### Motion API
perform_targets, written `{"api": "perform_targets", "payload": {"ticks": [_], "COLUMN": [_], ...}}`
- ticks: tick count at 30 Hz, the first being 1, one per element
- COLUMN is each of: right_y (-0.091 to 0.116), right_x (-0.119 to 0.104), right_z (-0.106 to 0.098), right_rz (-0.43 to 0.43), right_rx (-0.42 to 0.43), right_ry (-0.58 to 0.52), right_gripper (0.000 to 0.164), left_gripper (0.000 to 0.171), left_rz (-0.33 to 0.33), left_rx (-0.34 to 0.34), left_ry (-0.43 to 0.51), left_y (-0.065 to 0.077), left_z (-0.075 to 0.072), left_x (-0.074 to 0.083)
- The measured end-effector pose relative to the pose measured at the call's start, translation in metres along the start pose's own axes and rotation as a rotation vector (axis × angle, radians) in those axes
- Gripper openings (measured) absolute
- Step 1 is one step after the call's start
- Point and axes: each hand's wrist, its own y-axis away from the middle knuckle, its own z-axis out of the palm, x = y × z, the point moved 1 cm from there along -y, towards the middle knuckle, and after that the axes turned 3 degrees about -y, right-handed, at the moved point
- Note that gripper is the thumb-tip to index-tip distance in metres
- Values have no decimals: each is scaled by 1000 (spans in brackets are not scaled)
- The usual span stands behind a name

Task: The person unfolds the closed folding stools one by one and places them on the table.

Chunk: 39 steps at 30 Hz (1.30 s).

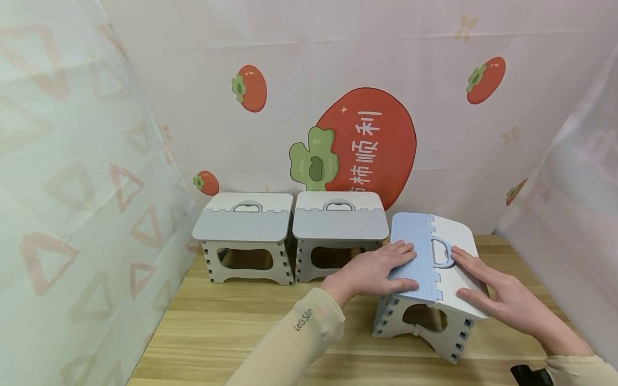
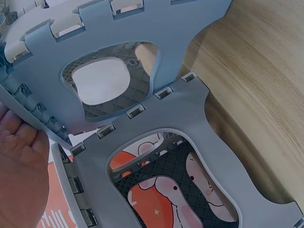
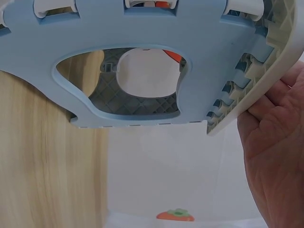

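A folding step stool point(image 1: 425, 230) with a blue and white top stands unfolded on the right of the table, turned at an angle. Flat on its blue half lies my left hand point(image 1: 376, 271), fingers spread. My right hand point(image 1: 507, 295) rests on the white half, its fingertips beside the blue carry handle point(image 1: 450, 257). From below, the right wrist view shows the stool's blue leg panel point(image 3: 142, 38) with an oval cutout, and the right hand at the edge of the top. Just left stands a grey and white folding stool point(image 1: 340, 225), its grey leg panel point(image 2: 159, 111) near the left hand.
Another grey and white folding stool point(image 1: 241, 228) stands at the left, close beside the middle one. All rest on a wood-grain table point(image 1: 232, 332). A printed cloth backdrop point(image 1: 193, 96) rises behind, with cloth sides left and right. A black strap point(image 1: 531, 375) shows at the right wrist.
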Motion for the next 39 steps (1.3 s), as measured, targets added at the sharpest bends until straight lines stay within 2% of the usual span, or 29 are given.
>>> {"api": "perform_targets", "payload": {"ticks": [23, 32, 39], "right_y": [-4, -1, -3], "right_x": [-1, -2, -3], "right_z": [-3, -2, -4], "right_rz": [39, 28, 6], "right_rx": [-37, -29, -38], "right_ry": [53, 58, 87], "right_gripper": [70, 68, 71], "left_gripper": [76, 75, 75], "left_rz": [-5, 19, 33], "left_rx": [4, 14, -6], "left_ry": [8, 3, -27], "left_y": [-2, -1, 0], "left_z": [3, 3, 1], "left_x": [0, -1, 0]}}
